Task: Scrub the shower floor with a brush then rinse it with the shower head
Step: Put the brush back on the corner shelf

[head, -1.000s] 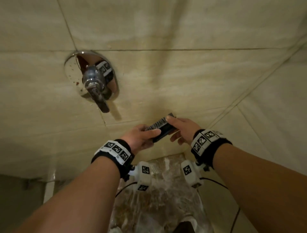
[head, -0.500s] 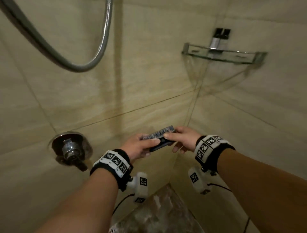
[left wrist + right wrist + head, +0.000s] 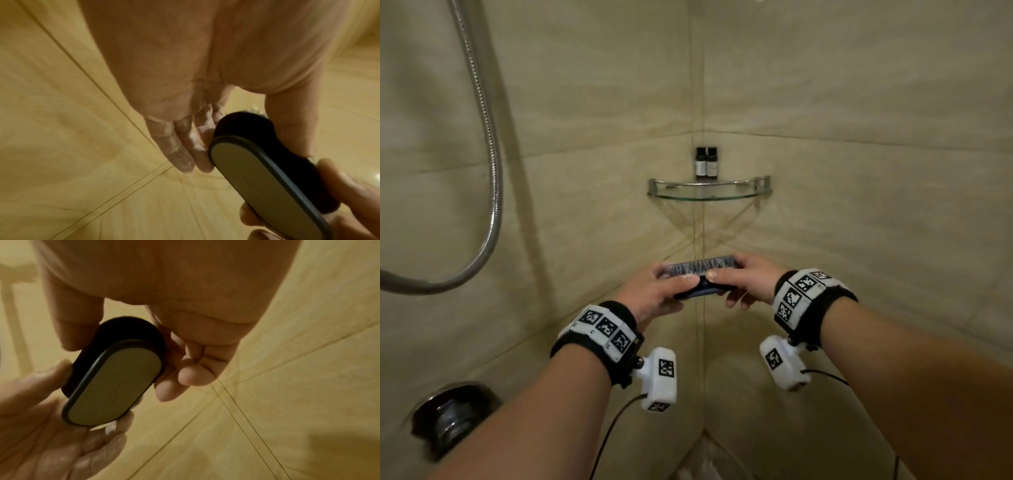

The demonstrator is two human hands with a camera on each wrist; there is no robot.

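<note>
Dark brush [image 3: 701, 274] gripped bristles-up by left hand [image 3: 654, 295] and right hand [image 3: 751, 279].

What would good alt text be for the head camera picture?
Both hands, left hand and right hand, hold a dark scrub brush bristles-up in a beige tiled shower corner, below a glass corner shelf bearing two small bottles; a shower hose hangs left.

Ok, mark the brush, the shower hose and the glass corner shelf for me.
brush [image 3: 702, 268], head view, on its upturned bristles, between the two hands.
shower hose [image 3: 494, 192], head view, on the metal hose hanging at the left wall.
glass corner shelf [image 3: 709, 196], head view, on its curved front glass edge.
</note>
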